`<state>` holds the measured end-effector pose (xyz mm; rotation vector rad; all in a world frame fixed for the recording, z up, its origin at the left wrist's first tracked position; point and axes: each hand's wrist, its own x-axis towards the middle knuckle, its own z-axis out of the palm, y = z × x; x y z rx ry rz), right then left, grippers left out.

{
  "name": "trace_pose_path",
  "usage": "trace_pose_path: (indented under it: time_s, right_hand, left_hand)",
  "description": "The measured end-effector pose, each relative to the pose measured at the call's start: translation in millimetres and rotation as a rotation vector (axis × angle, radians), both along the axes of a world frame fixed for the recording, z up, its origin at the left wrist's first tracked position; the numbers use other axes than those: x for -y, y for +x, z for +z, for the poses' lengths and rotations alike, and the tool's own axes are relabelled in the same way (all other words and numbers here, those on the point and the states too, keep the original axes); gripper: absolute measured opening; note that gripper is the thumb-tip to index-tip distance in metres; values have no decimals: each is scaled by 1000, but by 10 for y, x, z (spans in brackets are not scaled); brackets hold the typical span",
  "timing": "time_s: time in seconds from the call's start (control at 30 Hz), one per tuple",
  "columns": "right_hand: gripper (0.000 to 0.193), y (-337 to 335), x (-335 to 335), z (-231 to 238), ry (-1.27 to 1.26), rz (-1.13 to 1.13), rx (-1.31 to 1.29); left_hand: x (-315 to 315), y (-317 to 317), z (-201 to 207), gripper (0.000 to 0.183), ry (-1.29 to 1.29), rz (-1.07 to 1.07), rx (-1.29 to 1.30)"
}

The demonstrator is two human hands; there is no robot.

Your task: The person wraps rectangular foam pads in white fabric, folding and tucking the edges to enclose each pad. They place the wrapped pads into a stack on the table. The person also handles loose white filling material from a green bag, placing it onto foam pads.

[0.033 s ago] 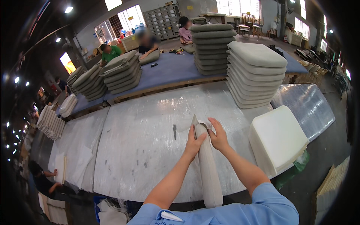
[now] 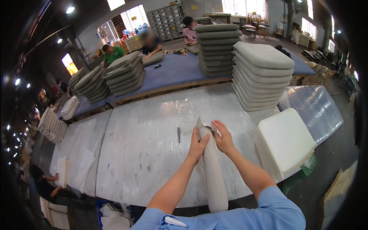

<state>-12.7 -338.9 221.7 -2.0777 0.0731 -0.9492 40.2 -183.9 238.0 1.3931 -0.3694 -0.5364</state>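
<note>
A grey-beige seat cushion point(image 2: 215, 180) stands on its narrow edge in front of me, its near end against my blue shirt. At its far end, my left hand point(image 2: 197, 145) grips the left side, with the thumb over the top edge. Opposite it, my right hand point(image 2: 223, 137) holds the right side; its thumb presses at the end and its fingers reach past it. A loose pointed flap point(image 2: 199, 122) sticks up beside my left fingertips. Between the hands a dark curved edge shows, too small to make out. The cushion's broad faces are hidden.
Plastic film covers the worktable point(image 2: 134, 153). White foam pads point(image 2: 285, 134) are piled at its right edge, behind them a tall stack of pale cushions point(image 2: 262, 76). Grey-green cushions point(image 2: 218, 50) stand on the blue table point(image 2: 172, 73), where several people work. Another person point(image 2: 46, 184) handles foam at far left.
</note>
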Motion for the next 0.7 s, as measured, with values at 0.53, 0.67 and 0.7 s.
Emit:
trace_pose_path:
  time_s: [0.53,0.67,0.7]
  right_hand:
    - [31,390,336,-63,397,415,-108]
    - [33,363,468,1,337,474,-171]
    - [33,383,479,30,307,496,-152]
  left_hand:
    - [-19,1098,-27,63,63,-279,65]
    - [12,1073,-16,33,106,-276,88]
    - [7,1059,-41,28,114,-264,90]
